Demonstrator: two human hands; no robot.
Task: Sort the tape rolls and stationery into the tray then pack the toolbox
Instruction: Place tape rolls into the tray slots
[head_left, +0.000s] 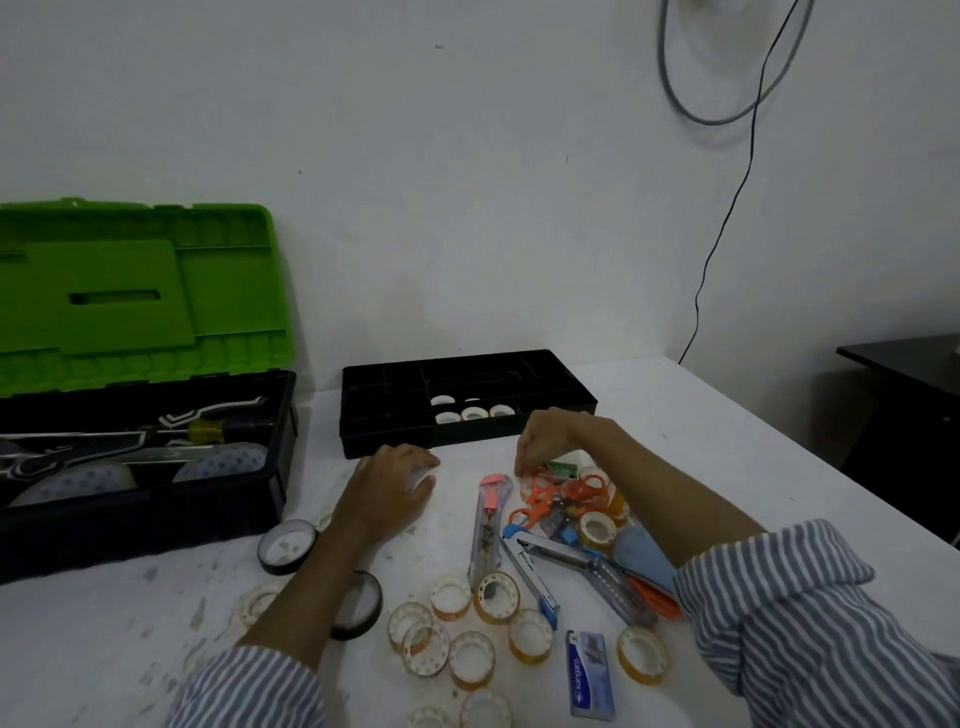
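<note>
A black divided tray (384, 410) lies at the back of the white table with several white tape rolls (472, 413) in one right-hand compartment. My left hand (387, 486) rests on the table in front of the tray, curled over a whitish tape roll (423, 478). My right hand (545, 439) reaches down into a pile of orange scissors (550, 493), its fingertips pinched on a small clear tape roll (527, 486). Several clear tape rolls (470, 657) and two black tape rolls (287, 545) lie near me. The open toolbox (156, 514) with a green lid (130, 291) stands at the left, tools inside.
A pink cutter (488, 519), a blue stapler (530, 577), a clear cutter (608, 577) and a staples box (589, 673) lie between the rolls. The table's right edge runs past my right arm. A dark desk (909, 389) stands beyond it. A cable (727, 208) hangs on the wall.
</note>
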